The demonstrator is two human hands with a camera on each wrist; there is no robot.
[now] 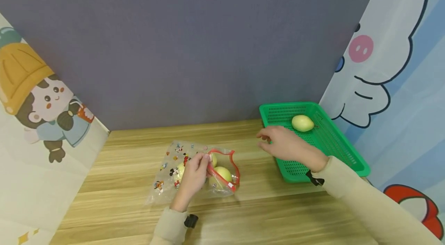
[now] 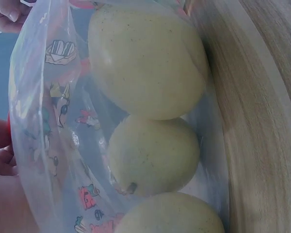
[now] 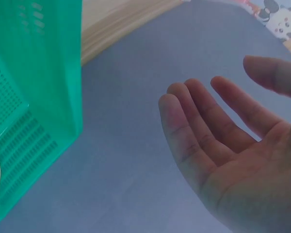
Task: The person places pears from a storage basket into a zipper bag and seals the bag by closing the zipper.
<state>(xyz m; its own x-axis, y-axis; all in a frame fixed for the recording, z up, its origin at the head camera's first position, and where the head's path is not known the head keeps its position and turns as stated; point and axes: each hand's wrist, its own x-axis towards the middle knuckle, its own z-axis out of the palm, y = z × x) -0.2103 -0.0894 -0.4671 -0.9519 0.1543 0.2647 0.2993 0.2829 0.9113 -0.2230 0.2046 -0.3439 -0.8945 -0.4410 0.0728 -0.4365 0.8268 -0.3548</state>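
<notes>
My left hand (image 1: pixel 194 175) pinches the red-edged mouth of a clear zip bag (image 1: pixel 166 165) printed with small cartoon figures. The bag lies on the table with its mouth spread toward the right. Three pale yellow pears (image 2: pixel 150 60) show inside it in the left wrist view, pressed one against another. My right hand (image 1: pixel 284 143) is above the table by the left edge of a green basket (image 1: pixel 289 178), holding nothing. Its fingers (image 3: pixel 184 138) are loosely bent and spread in the right wrist view. One more pear (image 1: pixel 302 123), with a stem, lies in the back of the basket.
The wooden table (image 1: pixel 114 167) runs back to a grey panel (image 1: pixel 194 51). Cartoon-printed sheets stand along both sides, the right one (image 1: pixel 389 94) close beside the basket.
</notes>
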